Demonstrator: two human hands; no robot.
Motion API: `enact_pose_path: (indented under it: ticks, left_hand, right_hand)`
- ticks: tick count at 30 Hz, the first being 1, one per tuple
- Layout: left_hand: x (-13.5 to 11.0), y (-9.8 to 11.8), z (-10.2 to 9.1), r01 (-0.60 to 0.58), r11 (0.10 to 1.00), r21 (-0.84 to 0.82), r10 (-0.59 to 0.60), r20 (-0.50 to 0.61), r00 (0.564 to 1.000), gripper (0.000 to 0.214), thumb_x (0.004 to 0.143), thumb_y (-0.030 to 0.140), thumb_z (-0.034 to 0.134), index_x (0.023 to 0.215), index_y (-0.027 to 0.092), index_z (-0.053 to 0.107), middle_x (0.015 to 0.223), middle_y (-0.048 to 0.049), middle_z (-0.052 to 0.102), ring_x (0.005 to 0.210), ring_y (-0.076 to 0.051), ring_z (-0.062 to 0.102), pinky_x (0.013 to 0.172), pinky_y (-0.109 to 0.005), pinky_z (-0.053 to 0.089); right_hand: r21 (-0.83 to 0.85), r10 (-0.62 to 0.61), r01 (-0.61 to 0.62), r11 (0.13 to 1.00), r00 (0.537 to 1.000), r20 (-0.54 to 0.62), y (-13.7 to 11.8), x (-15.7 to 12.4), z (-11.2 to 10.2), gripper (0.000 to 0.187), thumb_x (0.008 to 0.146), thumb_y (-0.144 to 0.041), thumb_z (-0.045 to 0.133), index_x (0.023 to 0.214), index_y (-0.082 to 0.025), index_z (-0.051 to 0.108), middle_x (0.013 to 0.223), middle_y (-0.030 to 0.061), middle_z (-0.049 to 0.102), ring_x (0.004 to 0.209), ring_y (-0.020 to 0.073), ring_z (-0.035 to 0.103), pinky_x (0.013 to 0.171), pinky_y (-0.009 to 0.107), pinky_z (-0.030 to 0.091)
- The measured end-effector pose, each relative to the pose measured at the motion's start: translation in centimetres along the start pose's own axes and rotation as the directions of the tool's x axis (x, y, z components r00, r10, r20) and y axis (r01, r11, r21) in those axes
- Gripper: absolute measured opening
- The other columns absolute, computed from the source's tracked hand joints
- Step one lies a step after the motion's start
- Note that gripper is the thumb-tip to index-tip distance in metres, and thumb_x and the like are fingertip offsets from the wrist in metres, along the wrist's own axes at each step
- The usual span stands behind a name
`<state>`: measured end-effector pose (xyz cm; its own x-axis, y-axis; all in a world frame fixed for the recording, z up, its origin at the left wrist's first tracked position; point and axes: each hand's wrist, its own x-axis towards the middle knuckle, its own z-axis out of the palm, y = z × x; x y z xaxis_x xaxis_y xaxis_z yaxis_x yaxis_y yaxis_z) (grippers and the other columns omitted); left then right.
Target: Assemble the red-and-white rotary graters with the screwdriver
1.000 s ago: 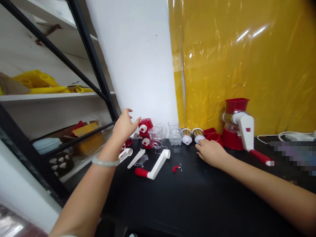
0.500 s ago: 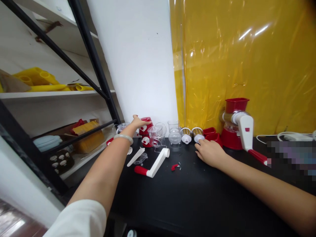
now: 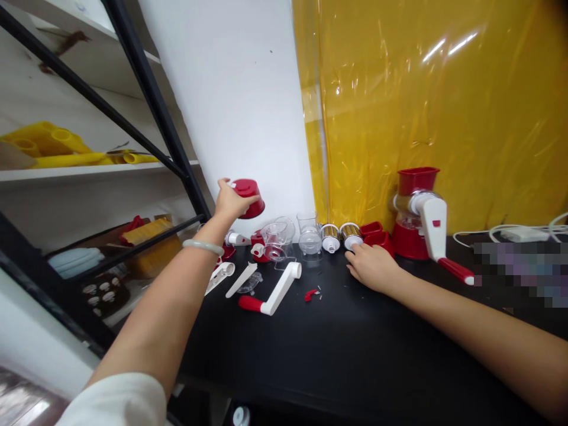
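Note:
My left hand (image 3: 231, 202) grips a round red plastic base (image 3: 249, 198), lifted above the table against the white wall. Under it, another red base (image 3: 260, 244) stands beside clear plastic housings (image 3: 277, 235). My right hand (image 3: 370, 266) rests on the black table with its fingers apart, their tips close to a metal grater drum (image 3: 350, 235); whether they touch it I cannot tell. A second grater drum (image 3: 330, 238) lies to its left. Two red hoppers (image 3: 379, 239) sit just behind my right hand.
A white crank handle with red grip (image 3: 277, 294), a white strip-like part (image 3: 241, 280) and small red pieces (image 3: 311, 294) lie on the black table (image 3: 337, 355). An assembled rotary grater (image 3: 415, 231) stands right. A black-framed shelf (image 3: 186, 177) borders the left.
My left hand has raised the red base off the top of the other one, up and slightly left. My right hand has stayed by the grater drum. The view has shifted slightly.

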<state>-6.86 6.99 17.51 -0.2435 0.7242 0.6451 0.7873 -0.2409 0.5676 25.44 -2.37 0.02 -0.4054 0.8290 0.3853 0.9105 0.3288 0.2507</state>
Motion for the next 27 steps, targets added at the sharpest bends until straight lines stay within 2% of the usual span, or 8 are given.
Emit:
enact_pose_path:
  ticks: [2,4,6,9,15,20,23,27]
  left_hand:
    - [-1.4,1.8,-1.1,-0.144,0.989,-0.034,0.140,-0.088,0.986,0.100,0.054,0.042,0.087,0.132,0.021,0.028,0.136,-0.0165,0.044,0.125,-0.034,0.047,0.104,-0.046,0.039]
    - [-3.9,3.7,-1.5,-0.382,0.916,-0.125,0.356,-0.189,0.915,0.095,0.054,0.040,0.087,0.129,0.021,0.032,0.136,-0.0147,0.045,0.124,-0.033,0.048,0.105,-0.044,0.040]
    - [-7.2,5.4,-1.2,-0.445,0.860,-0.250,0.417,-0.161,0.895,0.096,0.050,0.038,0.089,0.128,0.021,0.035,0.134,-0.0139,0.047,0.122,-0.032,0.051,0.103,-0.045,0.042]
    - [-12.4,7.1,0.7,-0.338,0.830,-0.444,0.439,0.144,0.887,0.083,0.055,0.041,0.086,0.124,0.022,0.043,0.122,-0.0115,0.058,0.109,-0.029,0.061,0.094,-0.044,0.050]
    - [-18.7,8.0,4.8,-0.142,0.821,-0.553,0.474,0.522,0.709,0.079,0.057,0.045,0.084,0.122,0.021,0.048,0.120,-0.0115,0.062,0.107,-0.027,0.062,0.096,-0.045,0.048]
    - [-19.6,7.9,5.6,-0.118,0.813,-0.570,0.524,0.629,0.574,0.077,0.058,0.041,0.084,0.123,0.021,0.048,0.122,-0.0093,0.062,0.109,-0.025,0.062,0.097,-0.042,0.047]
    - [-20.0,7.6,6.0,-0.117,0.848,-0.518,0.478,0.649,0.592,0.074,0.059,0.046,0.083,0.120,0.021,0.049,0.117,-0.0088,0.064,0.105,-0.025,0.063,0.094,-0.042,0.049]
    - [-20.9,6.6,6.7,-0.104,0.926,-0.363,0.332,0.648,0.686,0.079,0.055,0.059,0.081,0.115,0.020,0.049,0.110,-0.0101,0.065,0.100,-0.030,0.064,0.085,-0.045,0.051]
  right_hand:
    - [0.026,-0.001,0.002,1.000,1.000,-0.032,0.0,0.0,0.0,0.022,0.089,-0.026,0.048,0.095,-0.013,0.064,0.097,0.0146,0.062,0.089,0.0272,0.061,0.071,0.035,0.044]
    - [0.062,0.007,-0.002,0.998,0.997,-0.075,0.0,0.1,-0.2,0.021,0.089,-0.025,0.048,0.096,-0.013,0.064,0.097,0.0147,0.062,0.090,0.0268,0.061,0.073,0.035,0.044]
    - [0.113,0.032,-0.017,0.993,0.991,-0.130,0.3,0.3,-0.9,0.021,0.090,-0.023,0.045,0.097,-0.014,0.063,0.096,0.0139,0.063,0.091,0.0257,0.061,0.075,0.034,0.044]
    - [0.217,0.122,-0.071,0.974,0.964,-0.235,1.7,0.8,-2.5,0.025,0.090,-0.019,0.040,0.104,-0.015,0.060,0.100,0.0129,0.063,0.094,0.0247,0.060,0.079,0.034,0.044]
    - [0.464,0.358,-0.155,0.872,0.848,-0.390,6.1,1.1,-5.9,0.029,0.093,-0.016,0.030,0.110,-0.013,0.054,0.108,0.0135,0.062,0.102,0.0225,0.057,0.087,0.036,0.043]
    - [0.646,0.203,0.013,0.763,0.944,-0.259,5.9,1.2,-6.3,0.018,0.089,-0.025,0.045,0.095,-0.016,0.059,0.088,0.0047,0.067,0.079,0.0154,0.062,0.073,0.028,0.048]
    - [0.728,0.062,0.088,0.680,0.983,-0.176,4.9,1.1,-6.4,0.020,0.089,-0.031,0.049,0.093,-0.016,0.061,0.087,0.0032,0.068,0.077,0.0133,0.063,0.071,0.026,0.048]
    - [0.765,-0.070,0.109,0.635,0.994,-0.084,4.1,0.5,-7.7,0.034,0.089,-0.046,0.052,0.098,-0.015,0.062,0.094,0.0056,0.069,0.082,0.0154,0.063,0.074,0.028,0.048]
